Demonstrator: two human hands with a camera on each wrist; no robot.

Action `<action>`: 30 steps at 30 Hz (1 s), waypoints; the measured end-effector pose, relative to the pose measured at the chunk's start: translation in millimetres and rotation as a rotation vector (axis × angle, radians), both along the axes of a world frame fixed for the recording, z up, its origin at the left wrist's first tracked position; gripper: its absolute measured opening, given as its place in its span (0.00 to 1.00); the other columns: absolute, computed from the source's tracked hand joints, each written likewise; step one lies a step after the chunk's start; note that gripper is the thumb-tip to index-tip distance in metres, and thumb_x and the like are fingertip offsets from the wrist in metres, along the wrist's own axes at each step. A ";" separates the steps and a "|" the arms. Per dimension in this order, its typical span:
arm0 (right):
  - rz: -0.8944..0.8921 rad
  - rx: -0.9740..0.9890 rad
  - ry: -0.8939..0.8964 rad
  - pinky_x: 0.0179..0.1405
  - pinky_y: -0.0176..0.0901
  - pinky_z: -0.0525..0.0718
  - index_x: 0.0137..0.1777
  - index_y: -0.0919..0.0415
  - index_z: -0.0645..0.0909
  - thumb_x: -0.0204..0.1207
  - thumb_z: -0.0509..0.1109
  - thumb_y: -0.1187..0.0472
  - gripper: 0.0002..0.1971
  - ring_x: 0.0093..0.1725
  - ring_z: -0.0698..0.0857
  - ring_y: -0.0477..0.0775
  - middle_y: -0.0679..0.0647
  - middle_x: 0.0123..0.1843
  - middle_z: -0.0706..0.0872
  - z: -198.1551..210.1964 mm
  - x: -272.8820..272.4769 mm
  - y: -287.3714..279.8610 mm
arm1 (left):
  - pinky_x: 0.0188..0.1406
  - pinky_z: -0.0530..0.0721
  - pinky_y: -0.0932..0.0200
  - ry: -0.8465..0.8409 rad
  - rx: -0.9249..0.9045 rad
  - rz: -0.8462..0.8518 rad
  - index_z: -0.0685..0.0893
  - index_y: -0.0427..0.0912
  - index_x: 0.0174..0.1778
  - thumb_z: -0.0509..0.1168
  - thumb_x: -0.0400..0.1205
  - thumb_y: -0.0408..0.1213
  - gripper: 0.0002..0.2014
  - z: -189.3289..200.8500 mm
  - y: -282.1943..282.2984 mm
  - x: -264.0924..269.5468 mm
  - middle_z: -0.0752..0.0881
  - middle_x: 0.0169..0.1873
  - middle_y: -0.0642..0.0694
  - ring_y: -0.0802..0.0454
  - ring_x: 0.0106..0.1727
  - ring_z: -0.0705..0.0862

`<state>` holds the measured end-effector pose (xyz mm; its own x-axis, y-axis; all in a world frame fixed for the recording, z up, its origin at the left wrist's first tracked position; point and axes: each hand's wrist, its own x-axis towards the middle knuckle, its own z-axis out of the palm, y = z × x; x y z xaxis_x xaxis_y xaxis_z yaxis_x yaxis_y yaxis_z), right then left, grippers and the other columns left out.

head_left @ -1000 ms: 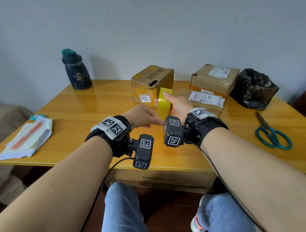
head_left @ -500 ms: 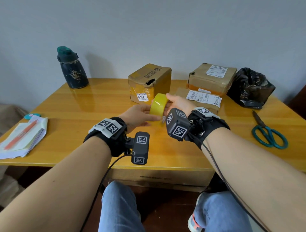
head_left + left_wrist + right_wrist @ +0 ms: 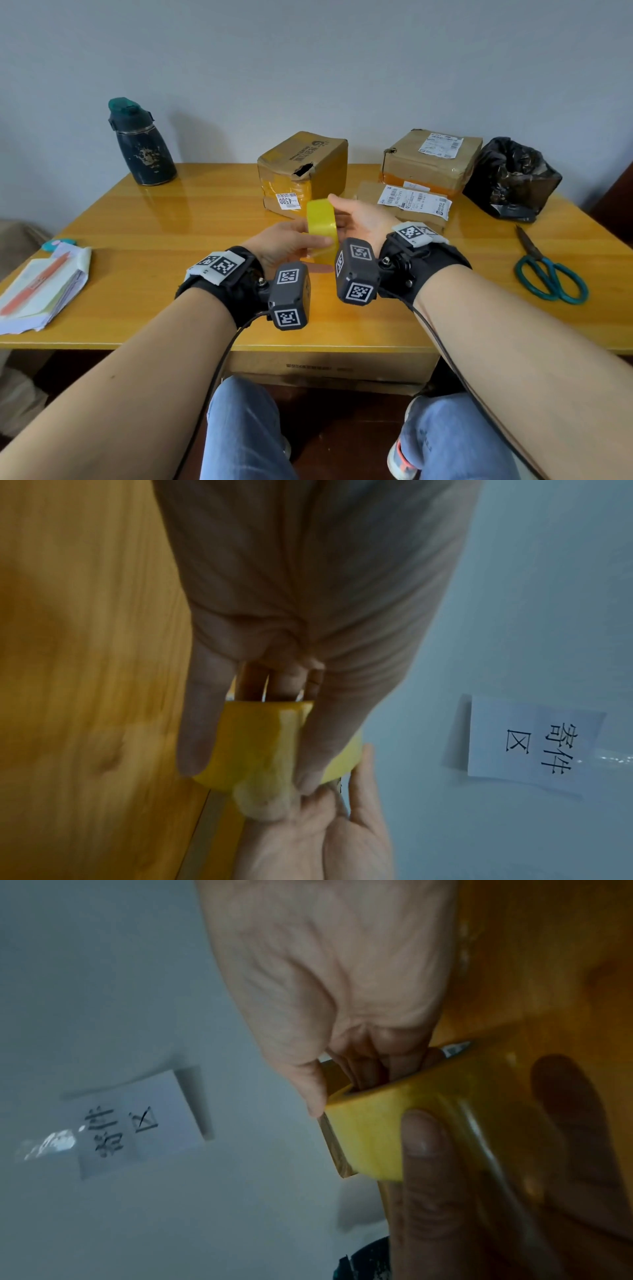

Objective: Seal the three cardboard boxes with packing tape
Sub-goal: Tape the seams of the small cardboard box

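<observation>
A yellow roll of packing tape [image 3: 321, 230] is held on edge above the middle of the table, between both hands. My left hand [image 3: 286, 241] grips its outer band, thumb and little finger outside and other fingers in the core [image 3: 260, 739]. My right hand [image 3: 363, 219] holds the roll from the other side, fingers hooked into the core [image 3: 373, 1129]. Three cardboard boxes lie behind: a tall one with a torn top [image 3: 303, 173], a wide one at back right [image 3: 431, 157], and a flat one with a white label [image 3: 404, 205].
A dark water bottle [image 3: 142, 144] stands at the back left. A black plastic bag [image 3: 512, 178] sits at the back right. Teal-handled scissors [image 3: 548, 274] lie at the right. A paper stack with an orange pen [image 3: 41, 291] is at the left edge. A large box [image 3: 329, 368] sits under the table.
Both hands have turned the tape roll and drawn it slightly nearer to me. The left hand's fingers have shifted over the roll's outer band.
</observation>
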<state>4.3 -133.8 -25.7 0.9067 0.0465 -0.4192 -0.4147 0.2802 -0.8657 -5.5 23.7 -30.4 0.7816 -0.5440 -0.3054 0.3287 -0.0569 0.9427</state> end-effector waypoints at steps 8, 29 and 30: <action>-0.099 -0.267 -0.081 0.34 0.48 0.86 0.44 0.67 0.78 0.85 0.62 0.56 0.14 0.32 0.85 0.56 0.60 0.35 0.85 -1.0 -8.7 -6.9 | 0.30 0.86 0.64 -0.067 0.124 0.048 0.84 0.36 0.62 0.71 0.77 0.33 0.17 13.9 0.9 -7.2 0.90 0.51 0.40 0.53 0.43 0.89; -0.475 -0.728 0.020 0.34 0.50 0.85 0.31 0.65 0.74 0.76 0.64 0.67 0.11 0.30 0.79 0.60 0.64 0.35 0.82 -10.2 -69.8 -140.2 | 0.20 0.80 0.69 -0.061 0.221 -0.304 0.82 0.33 0.57 0.59 0.85 0.27 0.09 42.5 -113.4 -57.5 0.91 0.30 0.51 0.61 0.25 0.86; -0.497 -0.798 0.057 0.33 0.51 0.82 0.31 0.64 0.71 0.77 0.63 0.67 0.12 0.31 0.77 0.60 0.64 0.35 0.80 -12.9 -71.5 -151.1 | 0.20 0.80 0.69 -0.051 0.213 -0.311 0.82 0.34 0.55 0.59 0.85 0.26 0.08 41.0 -120.2 -58.4 0.91 0.30 0.51 0.61 0.26 0.87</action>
<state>-67.2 -285.0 -38.5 0.7224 -0.6607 -0.2043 -0.4544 -0.2308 -0.8604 -63.9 -96.5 10.5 0.6066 -0.6859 -0.4019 0.2177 -0.3429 0.9138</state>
